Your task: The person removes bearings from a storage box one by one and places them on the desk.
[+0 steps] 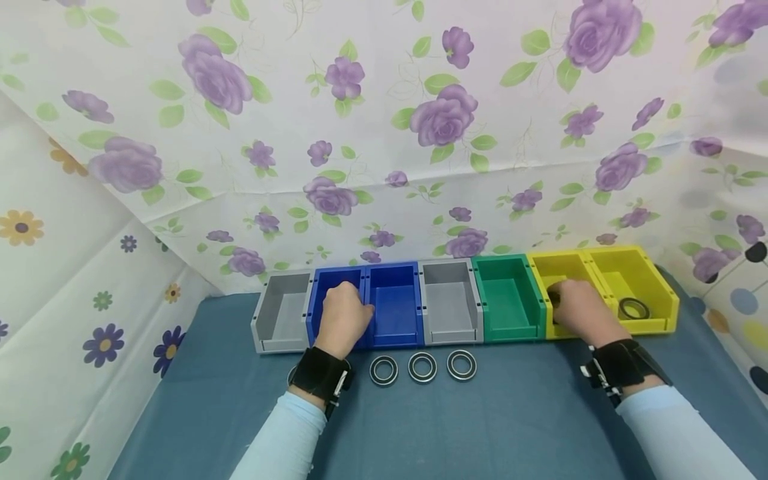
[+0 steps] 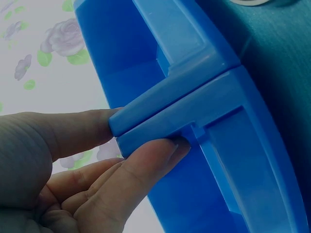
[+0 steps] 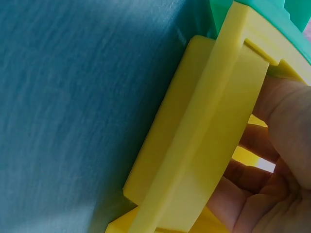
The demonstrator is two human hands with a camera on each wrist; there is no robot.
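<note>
My left hand (image 1: 345, 317) is over the two blue bins (image 1: 393, 303). In the left wrist view its thumb (image 2: 150, 162) and forefinger (image 2: 82, 131) pinch the adjoining side walls of these bins (image 2: 180, 104), one digit on each side. My right hand (image 1: 583, 310) reaches into the left yellow bin (image 1: 555, 267), its fingers bent. A dark bearing (image 1: 553, 297) shows partly at its fingertips. In the right wrist view the bin's front wall (image 3: 209, 131) hides the fingertips and the bearing. Another bearing (image 1: 634, 308) lies in the right yellow bin (image 1: 621, 270).
Three bearings (image 1: 423, 367) lie in a row before the bins; another (image 1: 292, 375) is partly hidden by the left wristband. Grey bins (image 1: 282, 307) and a green bin (image 1: 507, 300) complete the joined row on the blue cloth (image 1: 480, 427). Flowered sheeting (image 1: 384, 133) hangs behind.
</note>
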